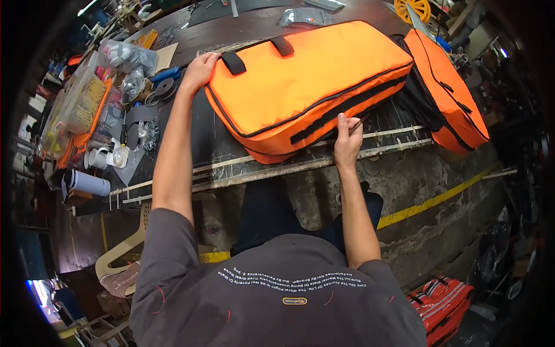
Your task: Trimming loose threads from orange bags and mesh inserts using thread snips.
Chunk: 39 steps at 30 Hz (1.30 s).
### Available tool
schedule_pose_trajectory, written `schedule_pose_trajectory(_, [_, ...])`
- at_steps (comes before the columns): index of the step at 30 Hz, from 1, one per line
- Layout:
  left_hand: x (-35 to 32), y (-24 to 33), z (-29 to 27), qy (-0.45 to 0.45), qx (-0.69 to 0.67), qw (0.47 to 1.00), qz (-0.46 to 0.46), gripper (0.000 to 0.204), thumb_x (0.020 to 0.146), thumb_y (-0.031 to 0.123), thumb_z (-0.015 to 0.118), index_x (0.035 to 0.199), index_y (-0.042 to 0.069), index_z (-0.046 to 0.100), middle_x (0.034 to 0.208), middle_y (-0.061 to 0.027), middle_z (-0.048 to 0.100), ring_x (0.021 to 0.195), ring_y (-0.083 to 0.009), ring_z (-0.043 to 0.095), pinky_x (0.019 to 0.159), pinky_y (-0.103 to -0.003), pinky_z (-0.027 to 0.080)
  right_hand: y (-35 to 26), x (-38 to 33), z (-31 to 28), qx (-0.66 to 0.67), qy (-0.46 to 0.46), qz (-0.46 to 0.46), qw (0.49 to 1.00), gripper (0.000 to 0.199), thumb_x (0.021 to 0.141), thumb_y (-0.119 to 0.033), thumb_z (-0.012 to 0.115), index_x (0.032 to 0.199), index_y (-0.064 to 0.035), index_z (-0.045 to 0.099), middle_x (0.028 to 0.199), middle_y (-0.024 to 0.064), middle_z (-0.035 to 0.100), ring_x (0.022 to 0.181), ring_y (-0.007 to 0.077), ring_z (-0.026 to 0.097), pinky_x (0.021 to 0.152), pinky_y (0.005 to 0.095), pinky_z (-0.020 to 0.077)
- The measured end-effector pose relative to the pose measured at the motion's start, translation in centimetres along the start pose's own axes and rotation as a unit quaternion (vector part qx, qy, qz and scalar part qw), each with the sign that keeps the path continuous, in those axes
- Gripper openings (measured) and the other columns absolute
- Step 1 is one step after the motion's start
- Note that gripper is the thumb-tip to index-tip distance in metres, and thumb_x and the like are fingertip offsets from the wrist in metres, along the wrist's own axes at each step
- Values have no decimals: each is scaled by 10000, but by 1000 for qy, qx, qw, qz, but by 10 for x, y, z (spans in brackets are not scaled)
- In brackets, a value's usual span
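A bright orange, box-shaped fabric bag (324, 69) with black piping lies on the dark workbench, its flat top face up. Two black straps (234, 63) are sewn along its far left edge, and a black band runs down its near side. My left hand (200, 70) grips the bag's far left corner, its fingertips partly hidden at the edge. Close to the near side, my right hand (348, 136) is closed with the thumb up. Something thin and dark pokes out beside its fingers; what it is I cannot make out.
A second orange and black bag (448, 95) leans at the bench's right end. Clear bins (87, 110), tape rolls (164, 89) and a white cylinder (89, 184) crowd the left side. A beige chair (118, 248) stands lower left; red-orange bags (442, 306) lie lower right.
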State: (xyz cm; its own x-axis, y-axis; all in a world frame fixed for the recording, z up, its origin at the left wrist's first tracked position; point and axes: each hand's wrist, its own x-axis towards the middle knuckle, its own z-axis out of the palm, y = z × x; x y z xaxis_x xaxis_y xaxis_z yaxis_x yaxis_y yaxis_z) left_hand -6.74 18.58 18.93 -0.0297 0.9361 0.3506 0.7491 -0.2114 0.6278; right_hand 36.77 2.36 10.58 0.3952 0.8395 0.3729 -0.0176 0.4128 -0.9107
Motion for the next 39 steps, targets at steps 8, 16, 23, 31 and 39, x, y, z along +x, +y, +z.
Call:
schedule_pose_trajectory(8, [-177, 163, 16, 46, 74, 994, -72, 369, 1131, 336, 569, 1296, 96, 795, 1188, -235, 785, 1149, -462, 730, 930, -525, 577, 33, 94, -76, -42, -36, -18, 998, 305, 1093, -240, 717, 982, -60, 498, 915, -4, 508, 860, 131, 488, 809, 325, 468])
schedule_pose_trajectory(16, [-218, 267, 23, -32, -38, 961, 270, 408, 893, 53, 806, 1300, 77, 798, 1183, -148, 762, 1083, -357, 713, 926, -443, 569, -133, 77, -141, -343, -64, 56, 935, 499, 1116, -438, 710, 774, -94, 594, 729, -58, 530, 685, 32, 458, 604, 287, 370])
schedule_pose_trajectory(23, [-201, 309, 70, -235, -23, 915, 326, 250, 892, 60, 815, 1141, 65, 808, 1033, -108, 729, 1015, -333, 703, 827, -470, 560, -177, -61, -118, -248, -150, 112, 950, 359, 1006, -319, 857, 998, 14, 720, 772, 74, 673, 702, 109, 582, 663, 346, 503])
schedule_pose_trajectory(31, [-207, 312, 87, -243, -159, 916, 276, 59, 969, 30, 742, 1012, 11, 706, 868, -159, 688, 793, -349, 694, 740, -420, 553, -223, -55, -139, -311, -134, 75, 938, 297, 964, -230, 875, 1080, 0, 727, 841, 87, 734, 751, 156, 683, 710, 325, 545])
schedule_pose_trajectory(39, [-221, 299, 101, -201, -238, 925, 219, 36, 991, 10, 709, 1023, 26, 709, 847, -117, 698, 765, -259, 702, 730, -389, 536, -240, -50, -101, -411, -200, 48, 888, 177, 933, -96, 875, 938, 29, 750, 812, 112, 798, 738, 113, 759, 676, 284, 563])
